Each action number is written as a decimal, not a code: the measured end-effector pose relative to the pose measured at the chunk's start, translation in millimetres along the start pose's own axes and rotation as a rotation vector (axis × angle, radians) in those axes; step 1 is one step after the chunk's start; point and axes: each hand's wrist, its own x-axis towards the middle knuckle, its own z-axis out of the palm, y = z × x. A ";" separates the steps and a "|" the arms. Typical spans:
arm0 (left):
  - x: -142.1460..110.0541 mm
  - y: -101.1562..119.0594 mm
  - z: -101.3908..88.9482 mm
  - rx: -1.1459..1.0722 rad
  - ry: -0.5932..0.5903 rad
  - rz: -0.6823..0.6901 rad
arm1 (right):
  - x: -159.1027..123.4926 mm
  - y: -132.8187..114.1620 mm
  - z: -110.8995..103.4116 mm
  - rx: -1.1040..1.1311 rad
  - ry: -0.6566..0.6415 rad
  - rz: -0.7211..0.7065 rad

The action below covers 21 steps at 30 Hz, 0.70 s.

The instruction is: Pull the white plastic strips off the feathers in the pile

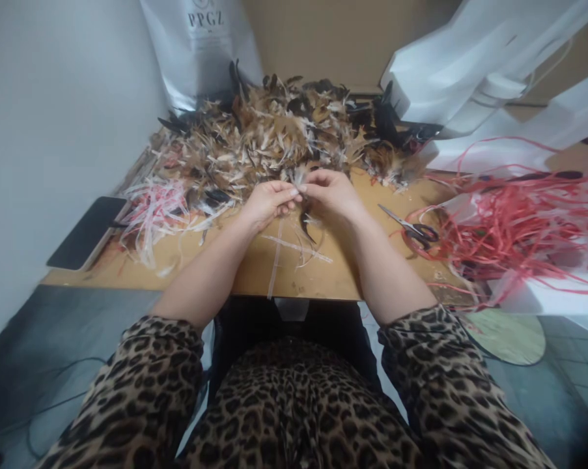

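Observation:
My left hand and my right hand meet above the table, fingertips pinched together. Between them is a small feather, whose pale fluffy part sticks up past the fingers; the pinched part is hidden. Just below the hands shows a dark curved feather; I cannot tell if it is held or lies on the wood. Behind the hands spreads a large heap of brown, white and black feathers. Narrow whitish strips lie crossed on the table in front of me.
A phone and pink-white strips lie on the left. To the right are scissors and a tangle of red ribbons. A white bag stands at the back, and a white machine is at the back right.

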 end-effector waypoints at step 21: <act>0.1 -1.0 0.6 0.064 0.056 0.067 | -6.0 -8.7 -28.7 -0.545 -0.296 -0.001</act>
